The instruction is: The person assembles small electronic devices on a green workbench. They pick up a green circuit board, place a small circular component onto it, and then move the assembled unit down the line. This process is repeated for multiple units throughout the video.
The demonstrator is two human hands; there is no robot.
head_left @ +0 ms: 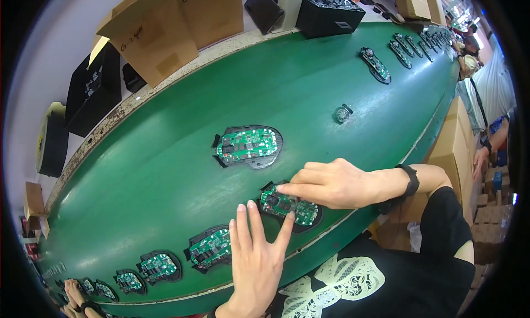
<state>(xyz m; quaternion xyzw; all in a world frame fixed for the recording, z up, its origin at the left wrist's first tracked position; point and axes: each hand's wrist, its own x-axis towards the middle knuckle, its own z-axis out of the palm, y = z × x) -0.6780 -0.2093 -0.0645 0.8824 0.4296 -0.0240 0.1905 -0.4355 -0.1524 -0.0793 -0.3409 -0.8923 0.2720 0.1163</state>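
Observation:
A green circuit board [306, 212] in a black plastic shell lies on the green belt, close to the near edge. My right hand [339, 184] comes in from the right, its fingertips pressed together on the board's upper left part; what they pinch, if anything, is hidden. My left hand [256, 263] is open with its fingers spread. Its thumb tip touches the lower edge of the same board, while the other fingers reach between it and a second board in a shell [211, 248]. Farther up, another shell with a green board [248, 144] rests apart from both hands.
A small clear wheel-like part [343, 113] sits right of the middle. More boards in shells line the near left edge [160, 266] and far right [375, 65]. Cardboard boxes [149, 39] and a black parts bin [331, 17] stand behind. Another person's hand [72, 293] shows lower left.

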